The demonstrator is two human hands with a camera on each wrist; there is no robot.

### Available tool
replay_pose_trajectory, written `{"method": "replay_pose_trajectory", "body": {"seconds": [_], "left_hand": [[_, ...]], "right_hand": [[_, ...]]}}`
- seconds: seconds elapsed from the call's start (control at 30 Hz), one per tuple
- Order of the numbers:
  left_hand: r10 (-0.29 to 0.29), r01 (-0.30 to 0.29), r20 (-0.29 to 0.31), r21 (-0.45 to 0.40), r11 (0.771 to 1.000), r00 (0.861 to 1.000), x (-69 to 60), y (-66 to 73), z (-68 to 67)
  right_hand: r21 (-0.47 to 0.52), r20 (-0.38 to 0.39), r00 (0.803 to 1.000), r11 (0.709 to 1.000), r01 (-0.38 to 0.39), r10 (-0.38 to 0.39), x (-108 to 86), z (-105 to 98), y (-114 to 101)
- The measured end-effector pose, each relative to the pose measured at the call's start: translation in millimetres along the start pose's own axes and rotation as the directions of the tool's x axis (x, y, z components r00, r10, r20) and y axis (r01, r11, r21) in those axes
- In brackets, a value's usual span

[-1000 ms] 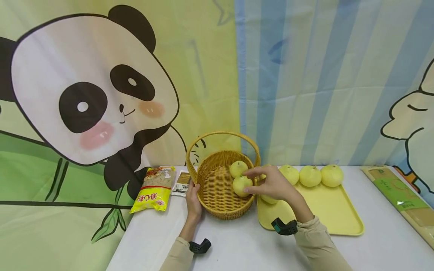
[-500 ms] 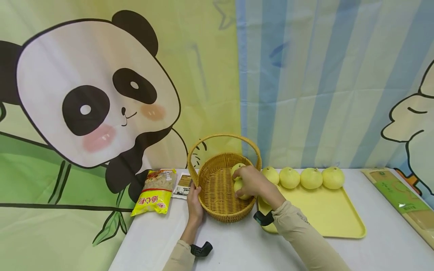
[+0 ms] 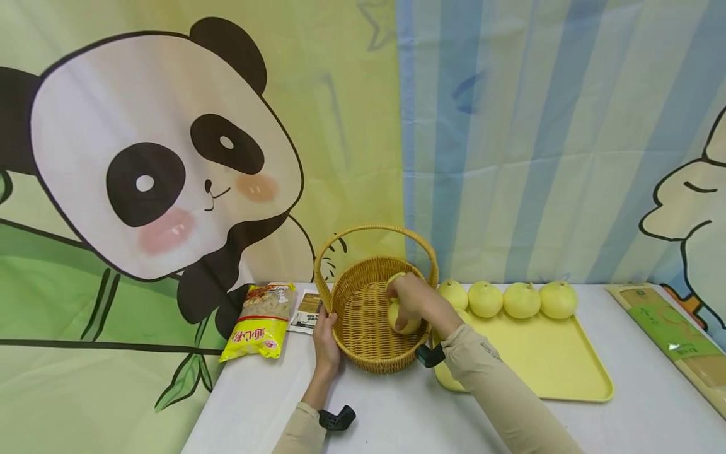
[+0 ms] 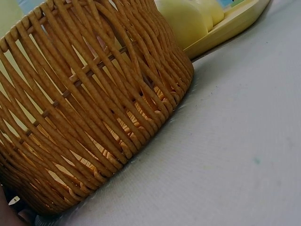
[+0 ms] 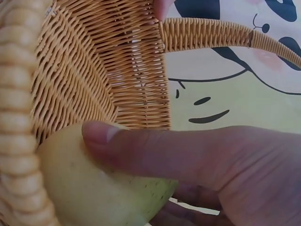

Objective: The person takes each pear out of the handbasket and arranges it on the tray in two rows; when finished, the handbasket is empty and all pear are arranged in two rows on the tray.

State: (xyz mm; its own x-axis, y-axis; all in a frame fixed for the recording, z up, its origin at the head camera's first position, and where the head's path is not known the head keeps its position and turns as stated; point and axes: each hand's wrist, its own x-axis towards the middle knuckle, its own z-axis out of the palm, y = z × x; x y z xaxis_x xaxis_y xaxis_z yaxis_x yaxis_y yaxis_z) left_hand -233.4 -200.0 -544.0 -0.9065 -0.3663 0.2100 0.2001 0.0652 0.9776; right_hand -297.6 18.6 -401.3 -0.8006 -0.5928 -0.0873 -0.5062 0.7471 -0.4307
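Observation:
A round wicker basket [image 3: 377, 359] with a tall arched handle stands on the table. My left hand [image 3: 326, 343] holds its left side, fingers along the outer wall. Two round, pale yellow fruits lie inside at the right. My right hand [image 3: 416, 299] reaches over the basket's right rim and grips the nearer fruit [image 5: 94, 188], thumb across its top and fingers behind it. The hand mostly covers the farther fruit [image 3: 395, 276]. In the left wrist view, the woven wall [image 4: 99, 94] fills much of the frame.
Right of the basket is a yellow tray [image 3: 550, 366] with several similar fruits [image 3: 521, 300] along its back edge. A yellow food bag [image 3: 261, 321] and a small sachet [image 3: 306, 311] lie to the left. A long green-and-tan package [image 3: 669, 328] lies at the far right.
My right hand has moved left and farther into the basket, covering more of the two fruits there. The left hand keeps its hold on the basket.

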Motion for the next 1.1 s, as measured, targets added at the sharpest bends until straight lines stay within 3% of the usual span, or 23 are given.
{"method": "replay_pose_trajectory", "body": {"seconds": [0.6,0.93,1.1], "left_hand": [[-0.026,0.026,0.005,0.018,1.000,1.000,-5.9,0.2,-0.7],[-0.010,0.011,-0.003,0.026,1.000,1.000,-5.3,3.9,-0.1],[-0.013,0.013,0.000,0.021,1.000,1.000,-2.5,2.6,0.8]], "right_hand": [[0.087,0.041,0.994,0.992,0.096,-0.100,24.6,22,-6],[0.064,0.073,0.995,0.996,0.065,-0.070,27.8,22,-10],[0.047,0.142,0.989,0.998,0.029,-0.035,27.0,24,-8]]}}
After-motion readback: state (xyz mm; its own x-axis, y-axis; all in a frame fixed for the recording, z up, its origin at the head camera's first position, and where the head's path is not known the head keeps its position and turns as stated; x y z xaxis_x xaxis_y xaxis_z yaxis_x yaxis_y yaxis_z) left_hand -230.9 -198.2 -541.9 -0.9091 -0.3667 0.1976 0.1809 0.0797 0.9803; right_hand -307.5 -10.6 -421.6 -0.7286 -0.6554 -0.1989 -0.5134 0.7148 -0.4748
